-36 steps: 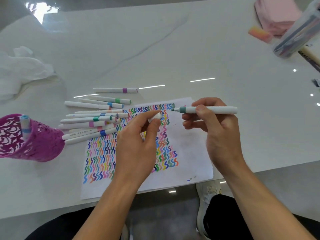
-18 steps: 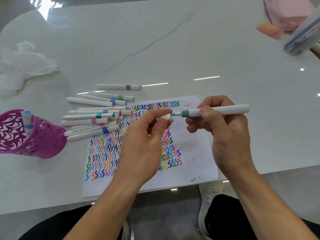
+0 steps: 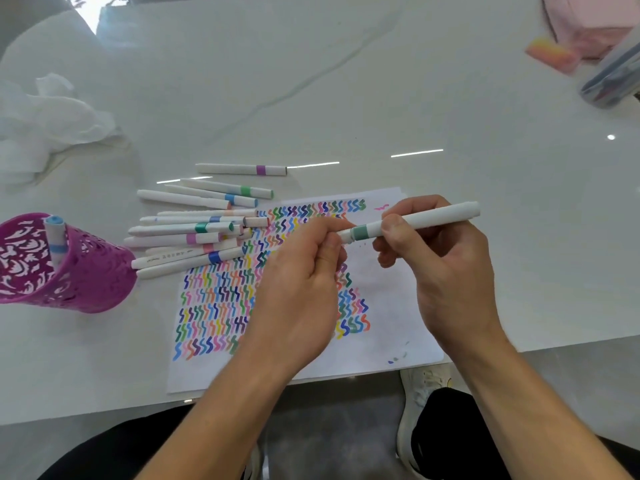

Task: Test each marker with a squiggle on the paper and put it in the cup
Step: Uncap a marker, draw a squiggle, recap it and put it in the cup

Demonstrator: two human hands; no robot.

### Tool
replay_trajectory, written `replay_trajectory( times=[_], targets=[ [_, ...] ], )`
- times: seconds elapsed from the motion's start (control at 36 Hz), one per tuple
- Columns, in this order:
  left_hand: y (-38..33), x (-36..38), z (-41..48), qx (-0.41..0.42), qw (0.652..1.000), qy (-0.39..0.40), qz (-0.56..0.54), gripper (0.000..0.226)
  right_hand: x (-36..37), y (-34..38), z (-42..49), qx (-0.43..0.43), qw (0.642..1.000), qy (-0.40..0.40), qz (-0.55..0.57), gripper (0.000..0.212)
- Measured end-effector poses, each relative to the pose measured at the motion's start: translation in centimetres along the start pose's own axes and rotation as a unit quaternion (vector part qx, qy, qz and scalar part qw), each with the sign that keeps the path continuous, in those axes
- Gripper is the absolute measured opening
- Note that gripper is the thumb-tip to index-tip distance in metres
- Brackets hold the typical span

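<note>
A white marker (image 3: 426, 218) with a grey-green band is held almost level above the paper (image 3: 391, 306) by the right hand (image 3: 443, 271). The left hand (image 3: 301, 289) pinches its cap (image 3: 344, 235) at the band. Rows of coloured squiggles fill the flat paper. Capped markers (image 3: 194, 230) lie piled at its upper left edge. Further left stands the purple cup (image 3: 93, 271), a blue-banded marker (image 3: 55, 240) inside.

Bare forearms (image 3: 242, 393), blk trousers (image 3: 457, 438) on both legs, one white sneaker (image 3: 414, 403)

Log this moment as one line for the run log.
step: capping | right hand: holds green-band marker | left hand: pinches cap at its tip | cup: one blue marker inside
</note>
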State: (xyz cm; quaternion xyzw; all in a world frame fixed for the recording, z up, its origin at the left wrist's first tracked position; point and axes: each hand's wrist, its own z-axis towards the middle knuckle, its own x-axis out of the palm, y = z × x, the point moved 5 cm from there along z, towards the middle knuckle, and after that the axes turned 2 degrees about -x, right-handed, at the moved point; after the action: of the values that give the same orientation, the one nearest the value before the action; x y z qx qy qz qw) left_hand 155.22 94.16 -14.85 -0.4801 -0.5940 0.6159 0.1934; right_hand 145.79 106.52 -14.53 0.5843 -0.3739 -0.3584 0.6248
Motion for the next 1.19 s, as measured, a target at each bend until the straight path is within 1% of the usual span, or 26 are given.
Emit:
replay_trajectory(
  times=[0.08,0.22,0.44,0.56,0.64,0.72,0.83,0.94,1.03,1.11,1.19],
  targets=[
    [0.2,0.4,-0.1,-0.009,1.0,0.008,-0.01,0.024,0.1,-0.1,0.0,0.003,1.0,-0.002,0.007,0.002],
    [0.1,0.9,-0.3,-0.001,1.0,0.009,0.018,0.023,-0.1,-0.2,0.3,0.002,1.0,-0.001,0.016,0.006],
    [-0.3,0.5,-0.2,0.02,0.999,-0.022,0.037,0.026,-0.2,-1.0,0.3,0.021,0.999,0.007,0.027,0.007],
    [0.0,0.1,-0.5,0.021,0.996,-0.046,0.071,0.022,0.2,-1.5,0.1,0.04,0.997,0.025,0.054,0.008],
    [0.2,0.2,-0.7,0.012,0.995,-0.051,0.089,0.021,0.4,-2.0,-0.1,0.049,0.997,0.027,0.06,0.007],
    [0.3,0.3,-0.6,0.002,0.996,-0.041,0.083,0.021,0.4,-2.4,-0.2,0.057,0.997,0.022,0.048,0.009],
    [0.1,0.0,-0.5,0.01,0.997,-0.041,0.067,0.021,0.7,-2.7,-0.4,0.064,0.997,0.022,0.047,0.011],
    [0.2,-0.5,-0.4,0.012,0.998,-0.041,0.056,0.018,1.0,-2.8,-0.3,0.084,0.994,0.039,0.061,0.014],
    [0.2,-1.5,-0.2,0.018,0.996,-0.062,0.061,0.014,1.4,-2.8,-0.4,0.1,0.992,0.068,0.041,0.017],
    [-0.1,-2.1,-0.1,0.025,0.996,-0.071,0.05,0.012,2.1,-2.8,-0.6,0.101,0.99,0.101,-0.003,0.018],
    [-0.5,-2.6,-0.1,0.04,0.994,-0.09,0.038,0.015,2.5,-2.7,-0.6,0.094,0.989,0.108,-0.037,0.018]
  ],
)
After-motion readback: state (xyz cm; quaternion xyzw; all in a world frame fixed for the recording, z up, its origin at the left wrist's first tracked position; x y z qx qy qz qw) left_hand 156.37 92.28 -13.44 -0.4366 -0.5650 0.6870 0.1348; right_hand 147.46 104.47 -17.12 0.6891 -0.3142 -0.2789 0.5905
